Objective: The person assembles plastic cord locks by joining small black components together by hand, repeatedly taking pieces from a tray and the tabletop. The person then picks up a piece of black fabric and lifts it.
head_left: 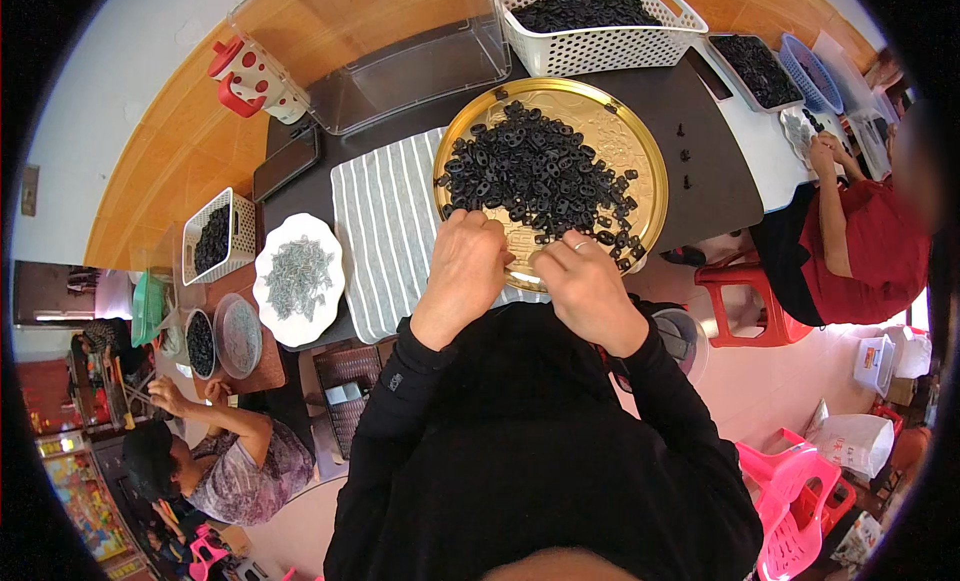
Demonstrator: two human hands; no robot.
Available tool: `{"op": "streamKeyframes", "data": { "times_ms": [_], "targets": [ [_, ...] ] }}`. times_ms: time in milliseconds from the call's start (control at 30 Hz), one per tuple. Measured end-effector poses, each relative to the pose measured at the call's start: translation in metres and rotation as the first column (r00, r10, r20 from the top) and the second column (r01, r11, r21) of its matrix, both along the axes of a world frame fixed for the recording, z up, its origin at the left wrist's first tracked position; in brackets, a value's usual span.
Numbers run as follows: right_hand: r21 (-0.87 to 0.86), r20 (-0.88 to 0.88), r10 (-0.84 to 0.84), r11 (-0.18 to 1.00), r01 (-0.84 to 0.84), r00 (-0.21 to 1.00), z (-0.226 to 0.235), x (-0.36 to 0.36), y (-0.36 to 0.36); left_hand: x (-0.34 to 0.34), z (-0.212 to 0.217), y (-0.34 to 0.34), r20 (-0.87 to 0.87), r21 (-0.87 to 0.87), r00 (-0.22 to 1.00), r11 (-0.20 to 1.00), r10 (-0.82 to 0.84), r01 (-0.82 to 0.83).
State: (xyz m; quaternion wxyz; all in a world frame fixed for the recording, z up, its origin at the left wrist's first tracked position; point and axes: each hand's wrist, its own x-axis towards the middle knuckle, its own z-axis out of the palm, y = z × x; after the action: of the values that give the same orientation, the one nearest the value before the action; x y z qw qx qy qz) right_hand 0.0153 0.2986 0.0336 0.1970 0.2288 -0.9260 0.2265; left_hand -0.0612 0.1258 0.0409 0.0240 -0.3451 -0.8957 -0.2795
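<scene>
A round gold tray [652,161] holds a heap of small black plastic pieces with holes [540,166]. At its near rim my left hand [465,261] is closed, fingers curled down toward the tray. My right hand [588,286], with a ring on one finger, is also closed beside it, a short gap apart. Fingertips of both hands point toward each other, and what they hold is hidden. Left of the tray, a striped grey cloth [380,211] lies under its edge. A white scalloped plate [268,306] with many small clear pieces [300,278] stands beyond the cloth.
A white perforated basket [600,53] of black pieces and a clear plastic box [410,76] stand behind the tray. A phone [287,165] and a red-dotted cup [262,86] are at the left. Two people work at the sides, near red stool [750,306].
</scene>
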Motion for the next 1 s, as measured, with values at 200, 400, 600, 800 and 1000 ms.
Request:
{"op": "streamKeyframes", "data": {
  "times_ms": [200, 400, 600, 800, 1000],
  "targets": [
    [0.274, -0.051, -0.013, 0.961, 0.026, 0.999, 0.012, -0.005, -0.022, -0.001, 0.002, -0.001, 0.006, 0.033, 1.0, 0.999, 0.002, -0.002],
    [0.24, 0.026, -0.037, 0.97, 0.029, 0.999, 0.015, -0.011, -0.017, 0.0, -0.003, -0.013, 0.046, 0.138, 0.999, 0.99, 0.009, -0.015],
    [-0.093, 0.008, -0.101, 0.991, 0.101, 0.995, 0.003, -0.002, -0.009, 0.005, -0.001, -0.01, -0.003, 0.036, 1.0, 0.999, 0.002, -0.002],
    [-0.366, -0.01, -0.093, 0.927, 0.083, 0.996, 0.002, 0.004, -0.004, 0.003, -0.001, -0.003, -0.041, -0.055, 0.999, 0.998, 0.005, -0.007],
    [-0.455, 0.032, -0.104, 0.884, 0.107, 0.994, 0.002, 0.01, -0.009, 0.0, -0.003, -0.002, -0.013, 0.004, 0.999, 0.999, -0.048, 0.048]
  ]
}}
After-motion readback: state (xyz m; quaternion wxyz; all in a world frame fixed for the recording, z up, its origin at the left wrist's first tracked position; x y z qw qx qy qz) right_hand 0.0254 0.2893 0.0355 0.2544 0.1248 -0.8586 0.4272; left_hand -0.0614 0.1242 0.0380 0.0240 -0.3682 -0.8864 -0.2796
